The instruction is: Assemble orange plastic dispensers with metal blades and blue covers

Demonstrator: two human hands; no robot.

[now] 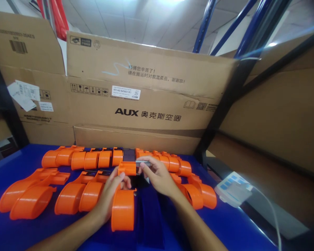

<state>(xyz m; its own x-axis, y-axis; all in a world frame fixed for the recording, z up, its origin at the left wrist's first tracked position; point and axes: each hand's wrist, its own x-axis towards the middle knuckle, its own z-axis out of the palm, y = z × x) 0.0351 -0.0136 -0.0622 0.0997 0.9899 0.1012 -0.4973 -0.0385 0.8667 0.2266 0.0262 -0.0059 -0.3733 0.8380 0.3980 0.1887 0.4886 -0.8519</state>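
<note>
The orange block point(127, 168) is at the middle of the blue table, raised in front of the rows of orange parts point(32, 202). It is glossy, bright orange plastic, short and squarish, with ridges running along its length and its long side lying roughly level. Just below it is a wide, smooth orange ring point(122, 210) with a rounded outer wall; fingers hide whether the two join.

The left hand point(114, 190) grips the block from below and the left, thumb on its near face and the other fingers curled. The right hand point(157, 174) pinches a thin grey strip point(143, 162) between thumb and fingers, its left end at the block's right end.

More orange parts, ring-shaped with narrow arms, stand to both sides and behind in two rows. A dark box point(129, 155) sits behind the block, within the back row. Farther right is a white device point(233, 189) with blue markings and a pale cable point(273, 212). Printed cardboard point(151, 101) stands upright behind the blue table point(225, 232).
</note>
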